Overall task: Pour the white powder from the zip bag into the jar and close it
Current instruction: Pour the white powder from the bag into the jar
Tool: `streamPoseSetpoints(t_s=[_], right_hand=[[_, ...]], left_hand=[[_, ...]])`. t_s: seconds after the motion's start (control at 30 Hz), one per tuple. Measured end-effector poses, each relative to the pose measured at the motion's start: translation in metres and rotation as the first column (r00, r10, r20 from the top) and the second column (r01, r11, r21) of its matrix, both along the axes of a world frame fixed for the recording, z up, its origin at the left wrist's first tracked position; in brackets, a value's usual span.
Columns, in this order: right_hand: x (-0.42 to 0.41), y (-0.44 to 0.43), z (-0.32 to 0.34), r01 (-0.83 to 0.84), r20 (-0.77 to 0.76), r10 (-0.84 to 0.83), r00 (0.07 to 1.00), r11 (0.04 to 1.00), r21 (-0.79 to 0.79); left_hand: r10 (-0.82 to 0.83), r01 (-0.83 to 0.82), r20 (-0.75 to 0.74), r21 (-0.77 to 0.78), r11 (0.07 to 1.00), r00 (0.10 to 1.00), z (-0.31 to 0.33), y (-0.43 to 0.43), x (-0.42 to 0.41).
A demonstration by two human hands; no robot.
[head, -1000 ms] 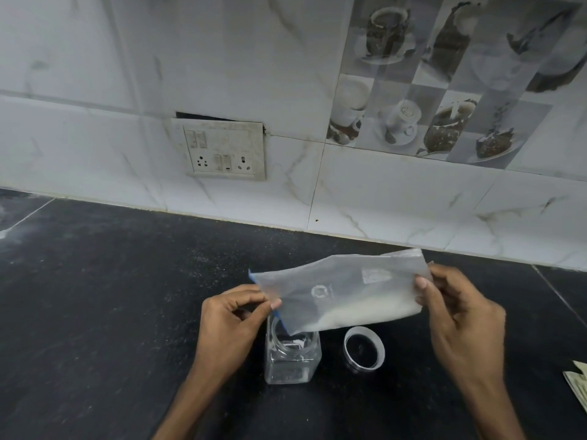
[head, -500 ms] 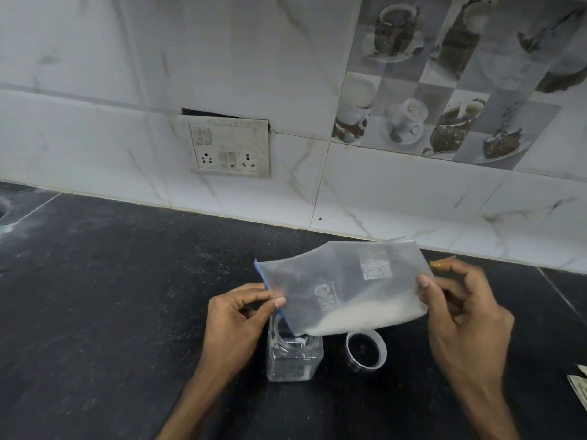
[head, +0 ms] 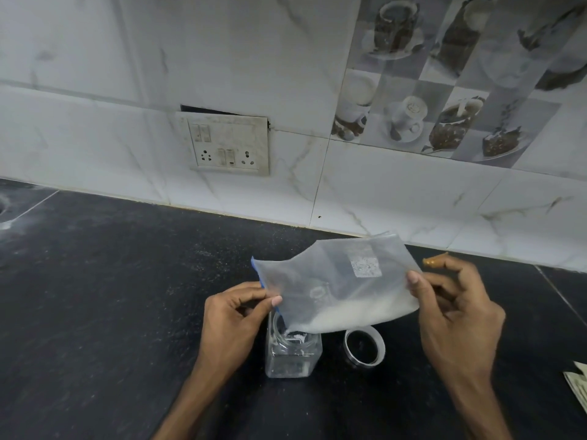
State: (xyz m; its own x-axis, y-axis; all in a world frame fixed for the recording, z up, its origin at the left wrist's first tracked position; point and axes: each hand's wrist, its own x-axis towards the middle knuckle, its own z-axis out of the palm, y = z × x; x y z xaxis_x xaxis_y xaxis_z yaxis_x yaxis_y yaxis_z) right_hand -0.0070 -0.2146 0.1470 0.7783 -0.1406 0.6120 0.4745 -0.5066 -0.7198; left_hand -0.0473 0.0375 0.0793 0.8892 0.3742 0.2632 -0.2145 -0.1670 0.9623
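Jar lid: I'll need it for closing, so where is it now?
In the head view the lid lies on the black counter, just right of the jar, below the zip bag and left of the right hand.

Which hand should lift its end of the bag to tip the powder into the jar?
Likely the right hand: it pinches the closed end of the zip bag, near the white powder. The left hand pinches the blue mouth edge over the jar, steadying it.

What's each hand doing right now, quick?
Left hand: closed, pinching the zip end of the bag above the jar.
Right hand: closed, pinching the other end of the bag.
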Motion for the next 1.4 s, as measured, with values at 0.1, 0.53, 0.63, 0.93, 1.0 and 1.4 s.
streamPoseSetpoints(t_s=[0.1,0.53,0.63,0.93,1.0,1.4], right_hand=[[0.0018,-0.0007,0.0013,0.005,-0.007,-0.004,1.000,0.999,0.042],[0.0020,-0.0020,0.0052,0.015,0.010,-0.016,1.000,0.999,0.042],[0.0018,-0.0014,0.0059,0.015,0.015,-0.016,1.000,0.997,0.072],[0.0018,-0.0006,0.0059,0.021,0.020,-0.024,1.000,0.994,0.105],[0.0020,-0.0001,0.0059,0.022,0.025,-0.025,0.999,0.994,0.103],[0.0031,0.0032,0.0060,0.027,0.027,-0.030,0.999,0.993,0.119]], left_hand=[[-0.009,0.009,0.001,0.003,1.000,1.000,0.0006,-0.0003,0.0000],[-0.022,0.022,0.004,-0.023,0.999,1.000,0.0016,-0.0013,0.0022],[-0.024,0.024,0.016,-0.012,1.000,1.000,0.0027,-0.0035,0.0024],[-0.028,0.028,0.025,0.001,1.000,0.999,0.0050,-0.0040,0.0039],[-0.029,0.029,0.023,0.009,1.000,0.999,0.0047,-0.0042,0.0039],[-0.020,0.019,0.012,0.032,0.999,1.000,0.0033,-0.0052,0.0051]])
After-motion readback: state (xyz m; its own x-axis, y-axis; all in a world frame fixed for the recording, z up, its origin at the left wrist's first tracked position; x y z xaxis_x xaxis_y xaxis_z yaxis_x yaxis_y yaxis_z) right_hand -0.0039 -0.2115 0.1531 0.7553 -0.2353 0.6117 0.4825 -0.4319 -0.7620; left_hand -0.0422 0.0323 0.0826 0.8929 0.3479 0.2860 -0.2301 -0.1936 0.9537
